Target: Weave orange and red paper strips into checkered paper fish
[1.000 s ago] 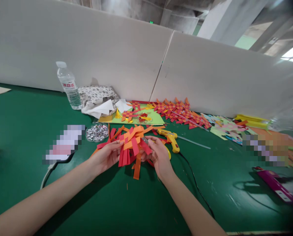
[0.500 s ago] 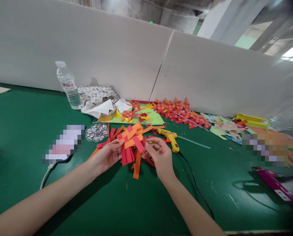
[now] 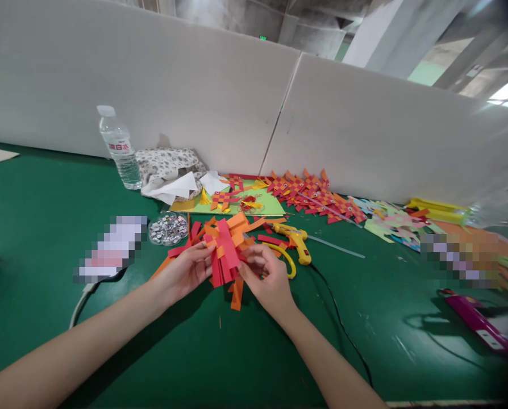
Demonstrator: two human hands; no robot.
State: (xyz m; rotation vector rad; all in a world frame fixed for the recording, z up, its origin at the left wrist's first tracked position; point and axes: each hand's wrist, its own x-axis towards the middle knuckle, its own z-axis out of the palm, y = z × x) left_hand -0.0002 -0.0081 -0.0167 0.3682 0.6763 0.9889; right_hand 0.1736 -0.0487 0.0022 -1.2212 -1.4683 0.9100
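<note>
Head view: left hand (image 3: 181,275) pinches the red-and-orange paper weave (image 3: 222,245) at its nine o'clock; right hand (image 3: 270,281), loosely curled, nips its red strip (image 3: 230,250) near five. A yellow hot-glue gun (image 3: 297,240) lies at three, woven paper fish (image 3: 296,186) at two.

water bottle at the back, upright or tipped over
Upright: the water bottle stands on its base on the green table, white cap at the top.
</note>
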